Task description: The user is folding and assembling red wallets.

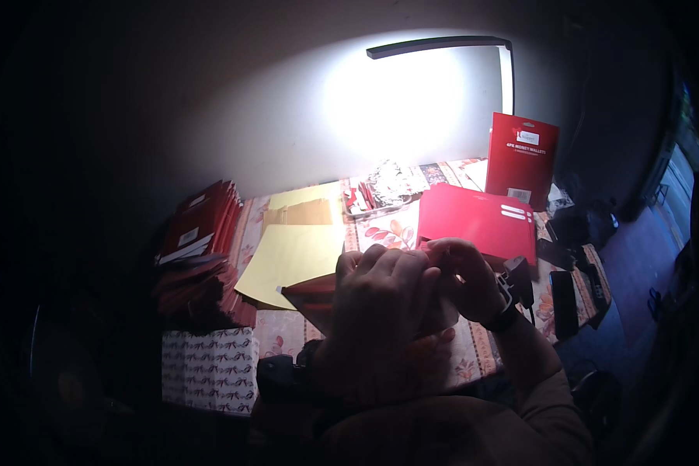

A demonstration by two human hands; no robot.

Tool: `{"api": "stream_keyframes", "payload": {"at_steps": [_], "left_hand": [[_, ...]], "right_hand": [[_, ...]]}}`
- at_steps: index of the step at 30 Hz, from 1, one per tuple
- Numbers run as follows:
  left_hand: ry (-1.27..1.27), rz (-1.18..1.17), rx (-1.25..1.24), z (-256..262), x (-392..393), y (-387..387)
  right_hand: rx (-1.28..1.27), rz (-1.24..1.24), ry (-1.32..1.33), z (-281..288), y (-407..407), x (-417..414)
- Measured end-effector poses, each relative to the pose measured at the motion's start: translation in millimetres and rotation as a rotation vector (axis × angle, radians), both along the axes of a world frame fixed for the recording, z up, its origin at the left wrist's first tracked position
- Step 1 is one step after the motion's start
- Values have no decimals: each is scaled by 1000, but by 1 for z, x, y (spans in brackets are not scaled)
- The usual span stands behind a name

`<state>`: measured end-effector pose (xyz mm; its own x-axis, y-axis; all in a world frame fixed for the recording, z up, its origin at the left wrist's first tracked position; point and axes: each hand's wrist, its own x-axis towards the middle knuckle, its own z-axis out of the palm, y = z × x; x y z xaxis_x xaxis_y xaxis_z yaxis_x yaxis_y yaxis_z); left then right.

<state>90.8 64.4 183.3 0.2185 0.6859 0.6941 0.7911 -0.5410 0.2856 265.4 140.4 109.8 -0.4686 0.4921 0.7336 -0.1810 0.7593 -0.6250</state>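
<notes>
My left hand (384, 279) and my right hand (463, 276) are close together over the table, fingertips nearly meeting. Below my left hand a dark red card wallet (311, 294) sticks out to the left, and the hand is closed on it. My right hand has its thumb and fingers bent at the wallet's right part; whether they pinch something small there is hidden in shadow. Just beyond my right hand lies a stack of red card sheets (472, 218). Yellow paper sheets (297, 256) lie to the left of my left hand.
A leaning pile of red packs (198, 227) stands at the left, above a patterned box (209, 367). At the back are a tray of small items (378, 195), an upright red pack (521, 160) and a desk lamp (442, 43). A phone (563, 304) lies at the right.
</notes>
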Motion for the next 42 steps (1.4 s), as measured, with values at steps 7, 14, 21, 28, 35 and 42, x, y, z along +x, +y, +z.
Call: {"api": "stream_keyframes", "payload": {"at_steps": [7,14,21,28,35,42], "left_hand": [[65,52,-97,-6,-14,-9],[-36,31,13,-16,-14,-11],[-82,60,27,-22,-14,-13],[-110,40,-65,-15,-18,-14],[-80,40,-109,-17,-14,-14],[-116,7,-143,-14,-20,-16]], "right_hand": [[135,-252,-130,-7,-1,14],[8,-146,-71,-12,-3,18],[-206,31,60,-23,-2,13],[230,-296,-220,-7,-4,17],[189,-204,-184,49,-13,3],[161,-129,-317,55,-12,0]]}}
